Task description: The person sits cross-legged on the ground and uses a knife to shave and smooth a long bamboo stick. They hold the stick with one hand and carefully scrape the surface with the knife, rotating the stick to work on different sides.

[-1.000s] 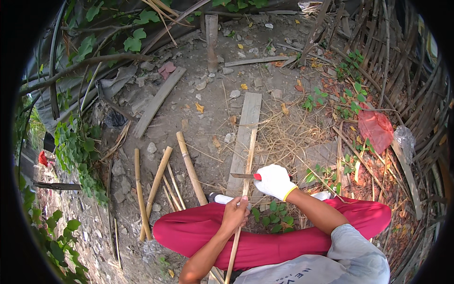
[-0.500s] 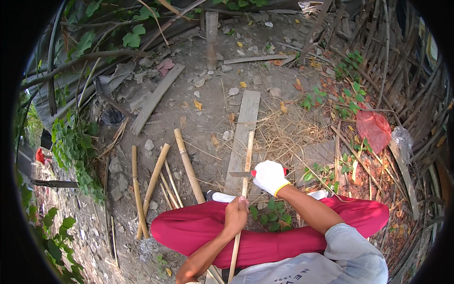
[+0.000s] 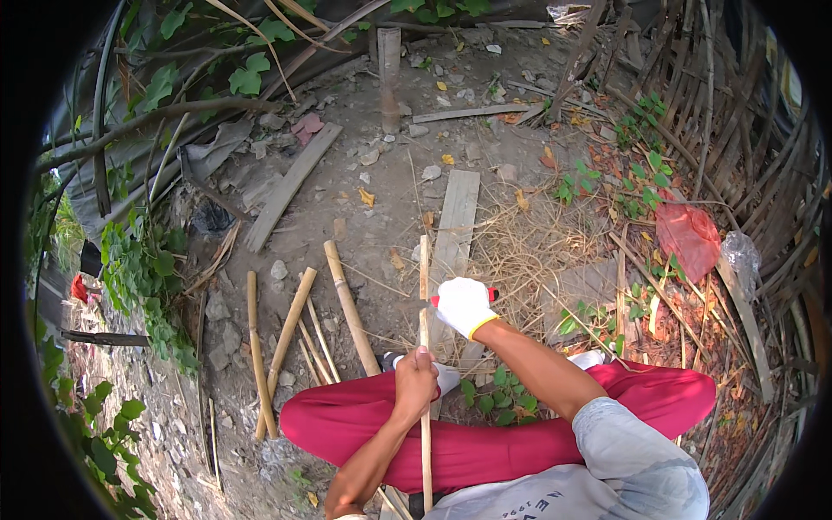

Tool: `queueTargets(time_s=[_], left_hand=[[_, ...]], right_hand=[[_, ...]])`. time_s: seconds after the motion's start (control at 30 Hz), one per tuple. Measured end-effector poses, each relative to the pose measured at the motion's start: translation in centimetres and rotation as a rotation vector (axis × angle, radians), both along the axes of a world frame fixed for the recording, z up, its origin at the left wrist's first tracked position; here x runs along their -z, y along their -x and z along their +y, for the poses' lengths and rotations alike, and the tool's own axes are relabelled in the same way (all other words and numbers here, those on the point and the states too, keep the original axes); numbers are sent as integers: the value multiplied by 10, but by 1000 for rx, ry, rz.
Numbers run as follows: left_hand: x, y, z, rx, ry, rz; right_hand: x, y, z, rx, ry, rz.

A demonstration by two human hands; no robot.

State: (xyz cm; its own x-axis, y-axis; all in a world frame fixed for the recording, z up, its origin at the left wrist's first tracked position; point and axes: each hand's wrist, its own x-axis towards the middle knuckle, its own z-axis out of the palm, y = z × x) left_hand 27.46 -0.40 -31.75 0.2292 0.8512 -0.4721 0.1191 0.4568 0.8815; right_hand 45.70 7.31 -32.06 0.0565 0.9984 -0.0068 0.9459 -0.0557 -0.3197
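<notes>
My bare left hand (image 3: 416, 383) is closed around a long, pale bamboo strip (image 3: 425, 451) that runs from my lap out over the ground. In a white glove with a yellow cuff, my right hand (image 3: 465, 307) grips a knife (image 3: 493, 295) by its red handle. The knife's blade is blurred and lies against the strip, beyond my left hand. Under the strip's far part and my right hand, a flat grey wooden board (image 3: 458, 208) rests on the dirt.
Several bamboo poles (image 3: 348, 303) lie to the left of my knees. A second board (image 3: 293, 186) is farther left. Dry straw (image 3: 529, 247) spreads beyond my right hand, with a red plastic bag (image 3: 686, 232) and a stick fence (image 3: 737, 113) at the right.
The bamboo strip has swung left and now points nearly straight ahead. My left hand has shifted slightly left; my gloved right hand and the knife have moved left and a little farther away.
</notes>
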Motion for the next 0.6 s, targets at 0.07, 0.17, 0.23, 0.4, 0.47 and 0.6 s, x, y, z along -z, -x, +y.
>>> queueTargets(time_s=[0.07,0.17,0.23,0.4,0.47,0.6], left_hand=[[-1,1,1,-12,3,-16],[-5,-1,0,12,-19,38],[1,0,1,12,-52,57],[-5,-7,4,-8,-30,34],[-1,-6,4,11,-73,78],[3,-4,8,21,-196,166]], right_hand=[[0,4,2,13,22,-3],[1,4,4,16,45,31],[1,5,5,10,22,29],[3,2,9,31,34,41],[4,3,11,33,33,43],[3,4,15,46,38,33]])
